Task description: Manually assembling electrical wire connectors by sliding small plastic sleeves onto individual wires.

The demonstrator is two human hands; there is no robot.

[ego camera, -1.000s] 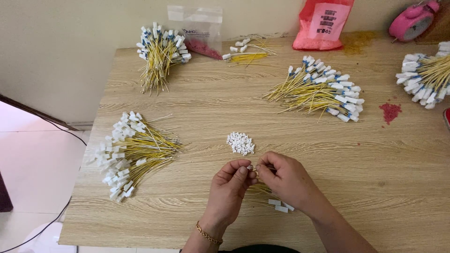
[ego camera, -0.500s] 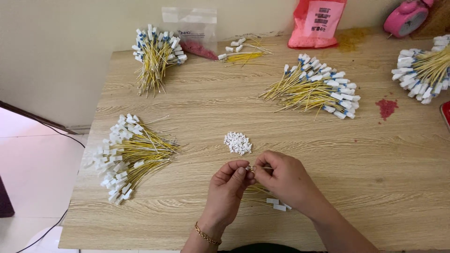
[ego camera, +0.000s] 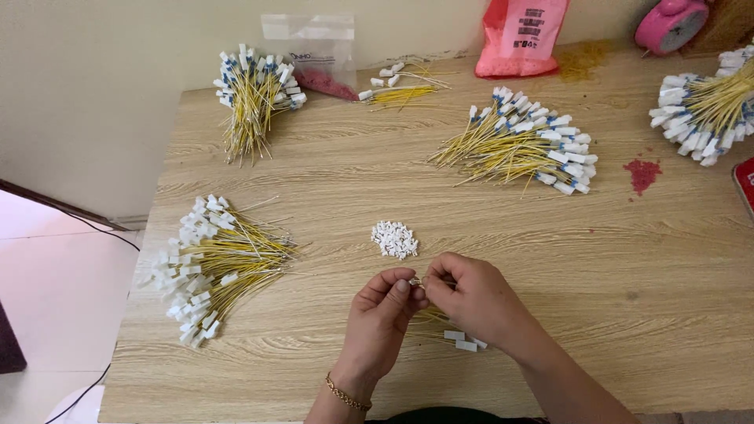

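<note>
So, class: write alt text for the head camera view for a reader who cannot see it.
Left hand and right hand pinch a tiny white connector together over a wooden table, near a small pile of white connectors and bundles of yellow wires.

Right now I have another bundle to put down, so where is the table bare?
Bare wood lies right of the right hand, below the red stain. A smaller patch lies between the left wire pile and the far-left bundle. It is crowded around the white caps, both hands and along the back edge.

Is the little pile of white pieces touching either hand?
No, the pile of white pieces lies apart, beyond the left hand and right hand.
</note>
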